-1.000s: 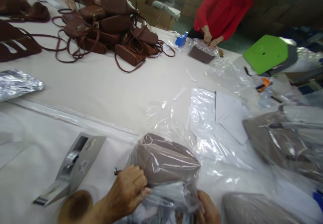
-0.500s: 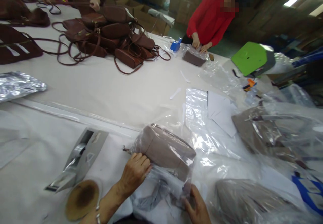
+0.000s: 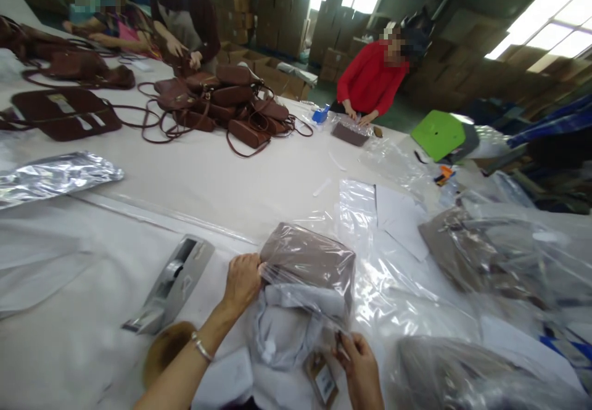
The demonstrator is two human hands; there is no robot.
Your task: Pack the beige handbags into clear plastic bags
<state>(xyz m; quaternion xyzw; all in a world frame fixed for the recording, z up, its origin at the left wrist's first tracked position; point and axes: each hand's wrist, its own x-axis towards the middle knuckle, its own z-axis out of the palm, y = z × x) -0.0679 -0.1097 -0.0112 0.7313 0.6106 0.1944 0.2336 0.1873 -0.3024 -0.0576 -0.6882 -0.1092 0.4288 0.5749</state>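
A taupe handbag point(image 3: 303, 253) lies on the table in front of me, inside a clear plastic bag point(image 3: 335, 271). My left hand point(image 3: 243, 282) is closed on the plastic at the handbag's left end. Lower right, my right hand point(image 3: 358, 364) pinches the plastic's near edge; a small dark piece shows between its fingers, too small to name. A pale grey wrapped strap or handle point(image 3: 282, 330) lies looped on the near side of the handbag. Beside my right hand hangs a brown tag point(image 3: 322, 380) with a white label.
Left of my hands stands a grey tape dispenser point(image 3: 173, 283), with a tape roll point(image 3: 166, 348) nearer me. More wrapped taupe bags point(image 3: 462, 367) lie at right. Brown handbags point(image 3: 217, 102) are piled across the table, where co-workers stand, one in a red top point(image 3: 370, 80).
The handbag has turned so its near side and the grey loop face me more. My left hand has moved up along its end. The brown tag has come into sight. The view has tilted up.
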